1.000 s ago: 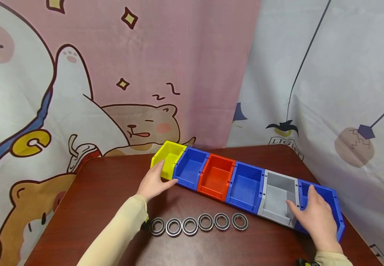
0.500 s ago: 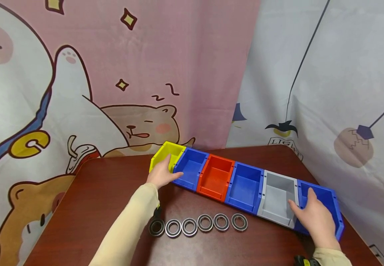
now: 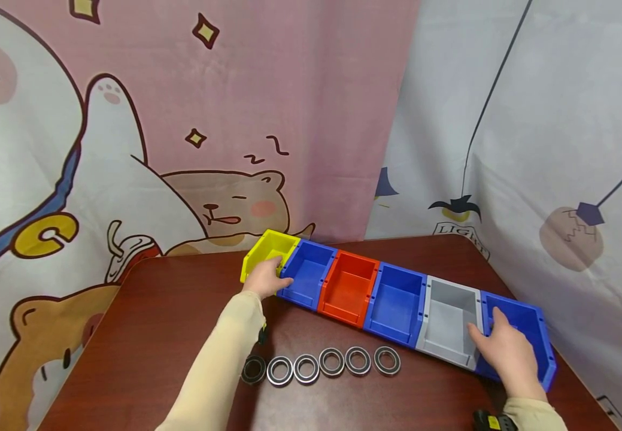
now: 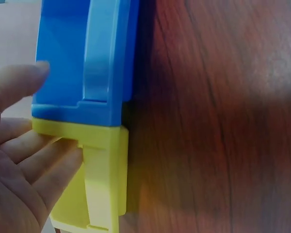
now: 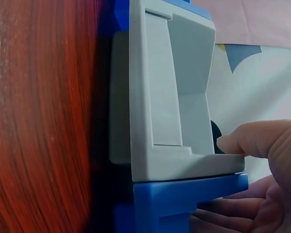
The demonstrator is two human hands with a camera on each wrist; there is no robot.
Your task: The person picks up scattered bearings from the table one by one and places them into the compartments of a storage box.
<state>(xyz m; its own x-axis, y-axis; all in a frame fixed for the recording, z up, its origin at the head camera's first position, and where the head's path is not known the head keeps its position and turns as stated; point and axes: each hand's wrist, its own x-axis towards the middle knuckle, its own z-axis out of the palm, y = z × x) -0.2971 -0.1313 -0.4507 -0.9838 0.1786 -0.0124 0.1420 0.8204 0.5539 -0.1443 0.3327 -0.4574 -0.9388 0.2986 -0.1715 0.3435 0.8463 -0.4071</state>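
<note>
A row of joined open-front bins runs across the table. My left hand (image 3: 264, 279) reaches over the divider between the yellow bin (image 3: 269, 244) and the blue bin (image 3: 311, 266) beside it. In the left wrist view its fingers (image 4: 53, 158) extend into the yellow bin, with the thumb apart over the blue one. My right hand (image 3: 510, 353) is at the other end, its fingers inside the end blue bin (image 3: 526, 314). In the right wrist view the thumb (image 5: 247, 138) is right at the rim of the grey bin (image 5: 162, 87). Neither hand lifts anything.
Several ball bearings (image 3: 378, 361) lie in a line on the brown table (image 3: 181, 311), nearer than the bins. A red bin (image 3: 349, 287) and another blue bin (image 3: 399, 299) form the row's middle. Printed curtains (image 3: 332, 120) hang behind the table.
My left hand has moved right and lowered its fingers into the yellow bin at the divider. The right hand has barely moved. The bins and bearings stay in place.
</note>
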